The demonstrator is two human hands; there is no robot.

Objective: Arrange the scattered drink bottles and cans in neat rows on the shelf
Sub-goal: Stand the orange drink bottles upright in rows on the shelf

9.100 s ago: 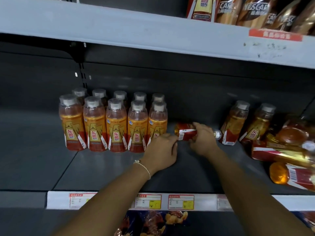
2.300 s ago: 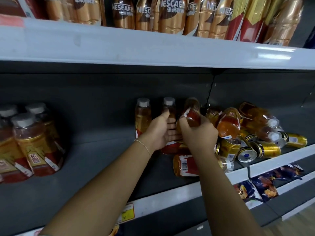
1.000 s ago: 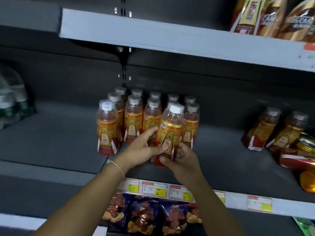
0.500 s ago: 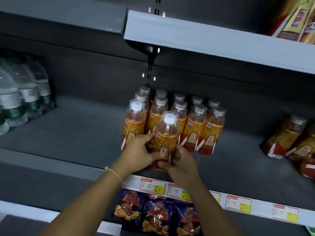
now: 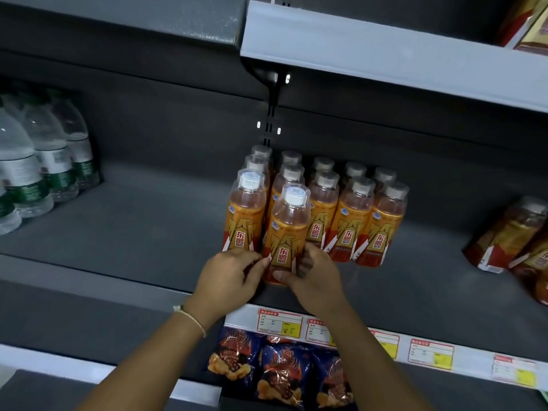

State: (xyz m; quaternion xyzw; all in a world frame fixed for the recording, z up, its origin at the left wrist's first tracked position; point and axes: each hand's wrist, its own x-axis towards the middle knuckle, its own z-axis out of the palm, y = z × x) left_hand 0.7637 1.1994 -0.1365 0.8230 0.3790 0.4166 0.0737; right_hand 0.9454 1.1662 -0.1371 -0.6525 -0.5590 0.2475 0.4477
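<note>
On the dark shelf (image 5: 148, 232), near its front edge, one bottle (image 5: 286, 232) stands upright: long axis vertical, white cap up, label facing the aisle. Both hands grip it at the base. The left hand (image 5: 228, 277) curls against its left side, fingertips on the lower label. The right hand (image 5: 314, 277) wraps the right side, thumb across the red bottom band.

Position: the bottle is in front of the block (image 5: 341, 212) of like bottles, just beside the front-left bottle (image 5: 247, 215), which stands forward of the two back rows. All in the block are upright, caps up, labels forward.

At the far right, two more bottles (image 5: 510, 235) lean, caps tilted up and right, well apart from the block. At the far left stand water bottles (image 5: 38, 170), upright.

Price tags (image 5: 280, 321) line the shelf rail. Snack bags (image 5: 284, 372) hang below it. A cord bracelet (image 5: 192, 318) circles the left wrist.
</note>
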